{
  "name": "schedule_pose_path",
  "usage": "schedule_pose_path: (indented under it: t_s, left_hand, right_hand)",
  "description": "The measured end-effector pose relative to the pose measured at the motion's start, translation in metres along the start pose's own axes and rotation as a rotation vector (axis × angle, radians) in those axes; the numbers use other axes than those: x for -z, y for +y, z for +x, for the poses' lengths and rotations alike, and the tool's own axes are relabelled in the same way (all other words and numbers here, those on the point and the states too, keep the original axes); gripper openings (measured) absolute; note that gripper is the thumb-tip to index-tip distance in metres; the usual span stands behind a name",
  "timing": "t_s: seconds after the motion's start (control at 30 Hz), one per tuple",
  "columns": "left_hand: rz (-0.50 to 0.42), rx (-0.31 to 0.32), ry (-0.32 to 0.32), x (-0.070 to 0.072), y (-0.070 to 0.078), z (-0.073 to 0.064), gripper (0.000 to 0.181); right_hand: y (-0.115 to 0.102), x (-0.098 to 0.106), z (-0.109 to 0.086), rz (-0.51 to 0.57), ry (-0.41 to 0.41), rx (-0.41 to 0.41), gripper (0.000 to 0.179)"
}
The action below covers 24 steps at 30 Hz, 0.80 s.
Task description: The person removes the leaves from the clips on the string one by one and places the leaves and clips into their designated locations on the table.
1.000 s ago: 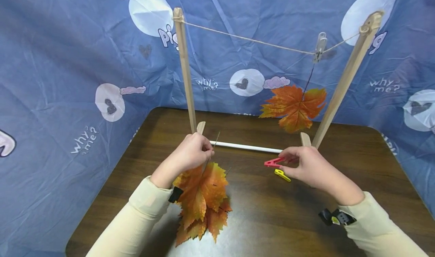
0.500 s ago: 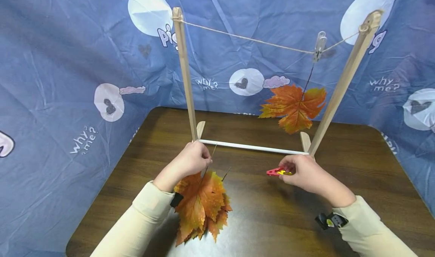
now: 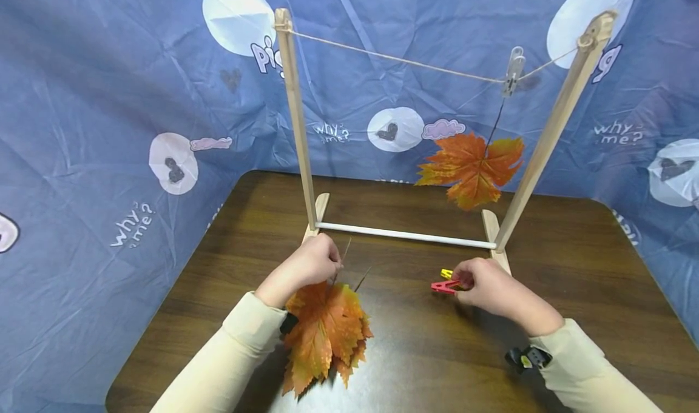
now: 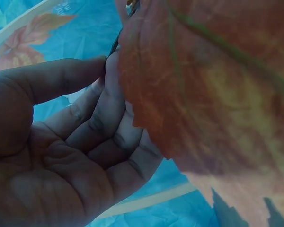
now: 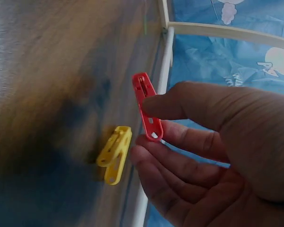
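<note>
My left hand [image 3: 311,264] pinches the thin stem of an orange maple leaf [image 3: 327,325] between thumb and fingers. That leaf [image 4: 203,104] fills the right side of the left wrist view. Beneath it more orange leaves [image 3: 355,355] lie on the table, partly covered. My right hand [image 3: 486,288] holds a red clothespin [image 3: 445,287] between thumb and index finger, low over the table. Close beside its fingertips is a yellow clothespin [image 5: 116,153]; in the head view the yellow one shows just behind the red.
A wooden frame has two posts [image 3: 297,122] and a white crossbar [image 3: 404,234] at its base. A string [image 3: 393,58] spans the tops. From it a clear clothespin [image 3: 513,73] hangs another maple leaf [image 3: 475,164] near the right post. Blue patterned cloth [image 3: 164,67] stands behind the table [image 3: 404,352].
My left hand has come nearer with the leaf stem. My right hand has lowered toward the near side with the red clothespin, and the yellow one now shows behind the red one.
</note>
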<state>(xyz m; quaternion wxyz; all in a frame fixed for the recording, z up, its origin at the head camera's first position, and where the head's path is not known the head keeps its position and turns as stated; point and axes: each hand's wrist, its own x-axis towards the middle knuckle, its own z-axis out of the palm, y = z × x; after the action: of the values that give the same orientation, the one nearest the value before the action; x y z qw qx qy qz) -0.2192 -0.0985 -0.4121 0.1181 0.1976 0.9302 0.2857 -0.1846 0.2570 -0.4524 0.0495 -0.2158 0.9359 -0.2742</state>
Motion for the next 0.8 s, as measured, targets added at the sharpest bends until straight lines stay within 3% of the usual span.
schedule_pose_path:
  t_s: [0.2, 0.43, 0.8]
  left_hand:
    - [-0.018, 0.025, -0.044, -0.007, -0.003, 0.001, 0.024]
    - [0.035, 0.032, -0.043, -0.016, -0.010, 0.006, 0.036]
    - [0.049, 0.100, -0.075, -0.030, -0.018, 0.012, 0.021]
  right_hand:
    - [0.006, -0.007, -0.004, -0.040, -0.003, -0.043, 0.020]
    - [0.011, -0.011, -0.006, -0.077, -0.029, -0.082, 0.019]
    - [0.014, -0.017, -0.008, -0.125, -0.046, -0.118, 0.024]
